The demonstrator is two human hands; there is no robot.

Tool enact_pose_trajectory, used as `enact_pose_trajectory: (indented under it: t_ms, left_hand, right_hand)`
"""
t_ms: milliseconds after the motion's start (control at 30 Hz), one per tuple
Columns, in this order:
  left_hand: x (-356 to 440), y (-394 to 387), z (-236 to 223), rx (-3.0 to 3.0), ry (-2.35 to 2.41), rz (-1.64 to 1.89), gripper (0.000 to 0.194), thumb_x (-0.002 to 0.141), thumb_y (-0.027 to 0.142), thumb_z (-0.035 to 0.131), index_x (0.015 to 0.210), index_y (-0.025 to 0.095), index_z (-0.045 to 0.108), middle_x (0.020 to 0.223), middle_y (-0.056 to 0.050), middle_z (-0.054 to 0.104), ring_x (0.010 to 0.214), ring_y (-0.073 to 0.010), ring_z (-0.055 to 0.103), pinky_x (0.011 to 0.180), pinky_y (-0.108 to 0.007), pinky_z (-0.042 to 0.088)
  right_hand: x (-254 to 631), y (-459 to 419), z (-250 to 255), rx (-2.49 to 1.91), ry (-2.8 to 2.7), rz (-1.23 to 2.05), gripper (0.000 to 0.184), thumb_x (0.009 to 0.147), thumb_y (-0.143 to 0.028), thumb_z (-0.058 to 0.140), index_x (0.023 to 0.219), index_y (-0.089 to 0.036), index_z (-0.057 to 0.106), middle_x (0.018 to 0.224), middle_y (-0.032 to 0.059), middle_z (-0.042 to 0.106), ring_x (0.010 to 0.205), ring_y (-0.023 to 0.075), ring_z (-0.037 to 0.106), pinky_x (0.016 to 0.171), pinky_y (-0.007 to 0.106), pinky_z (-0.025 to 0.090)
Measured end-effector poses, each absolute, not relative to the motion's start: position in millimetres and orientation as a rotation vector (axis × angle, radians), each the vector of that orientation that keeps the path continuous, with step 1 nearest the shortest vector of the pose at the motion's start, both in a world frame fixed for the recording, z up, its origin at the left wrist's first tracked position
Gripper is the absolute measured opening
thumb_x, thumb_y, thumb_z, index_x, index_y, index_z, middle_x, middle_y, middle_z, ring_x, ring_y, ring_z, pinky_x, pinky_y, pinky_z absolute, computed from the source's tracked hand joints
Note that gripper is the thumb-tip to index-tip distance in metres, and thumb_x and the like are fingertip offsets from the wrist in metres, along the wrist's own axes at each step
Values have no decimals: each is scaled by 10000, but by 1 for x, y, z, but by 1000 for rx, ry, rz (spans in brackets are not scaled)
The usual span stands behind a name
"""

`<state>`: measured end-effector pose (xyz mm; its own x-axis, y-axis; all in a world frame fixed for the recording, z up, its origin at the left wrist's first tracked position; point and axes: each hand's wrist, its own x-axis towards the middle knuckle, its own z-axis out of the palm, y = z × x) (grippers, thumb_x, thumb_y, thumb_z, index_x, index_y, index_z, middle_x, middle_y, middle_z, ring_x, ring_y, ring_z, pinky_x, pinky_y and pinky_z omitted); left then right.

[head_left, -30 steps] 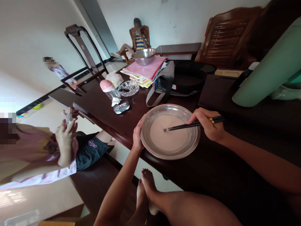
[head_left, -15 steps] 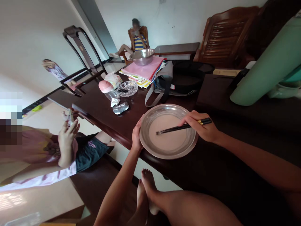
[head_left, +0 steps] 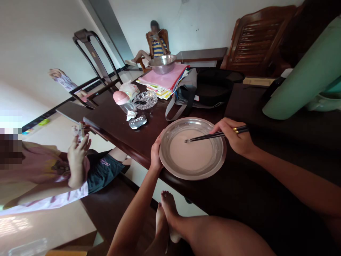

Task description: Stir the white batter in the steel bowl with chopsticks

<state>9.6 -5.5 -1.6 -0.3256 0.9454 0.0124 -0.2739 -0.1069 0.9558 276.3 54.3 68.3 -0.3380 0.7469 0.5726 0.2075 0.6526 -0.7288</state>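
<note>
A round metal bowl (head_left: 166,161) stands at the edge of the dark wooden table (head_left: 109,119), with a pale pinkish liquid (head_left: 190,156) inside. My left hand (head_left: 156,151) is closed on the bowl's left rim, the fingers partly hidden by it. In my right hand (head_left: 236,137) is a pair of black chopsticks (head_left: 205,136) with gold bands near the upper ends. Their wet tips point left, over or at the liquid's surface; whether they touch it I cannot tell.
Beyond the bowl are a grey game controller (head_left: 137,122), a pink-lidded bottle (head_left: 124,101), a glass ashtray (head_left: 145,100) and a second metal bowl (head_left: 162,64) on papers. A green cylinder (head_left: 295,81) rises at right. One person (head_left: 77,160) sits close at left; others are farther back.
My right hand has moved slightly right and up, and the chopstick tips have shifted right and up across the bowl. My left hand keeps its place on the rim.
</note>
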Motion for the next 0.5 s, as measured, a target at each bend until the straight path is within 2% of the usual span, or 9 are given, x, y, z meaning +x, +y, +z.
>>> enact_pose_trajectory:
  t_ms: [133,267,433,500]
  left_hand:
    - [10,-6,-1,882,1212,1606,544,855,506,586,1316,230,672,1415,-42,634,1381,-308,516,1155,-402,404]
    - [10,-7,-1,885,1224,1614,565,851,524,589,1321,221,666,1423,-53,628,1393,-312,504,1160,-409,399]
    - [10,-7,-1,875,1208,1605,537,866,510,581,1320,237,668,1416,-46,634,1375,-316,524,1160,-427,402]
    - [10,-7,-2,879,1206,1616,518,869,500,581,1307,240,677,1417,-43,632,1385,-309,514,1169,-417,392]
  right_hand:
    - [276,52,69,-699,-1904,778,484,1023,-447,420,686,-255,709,668,23,693,641,169,629,643,343,475]
    - [274,53,68,-733,-2003,682,451,1017,-452,434,761,-238,737,759,21,746,694,167,647,701,343,461]
    - [278,52,68,-694,-1876,759,454,1031,-364,422,691,-235,695,677,7,682,624,144,601,629,316,444]
    - [277,50,68,-624,-1949,810,437,1031,-341,423,712,-236,704,692,2,698,632,141,615,639,313,450]
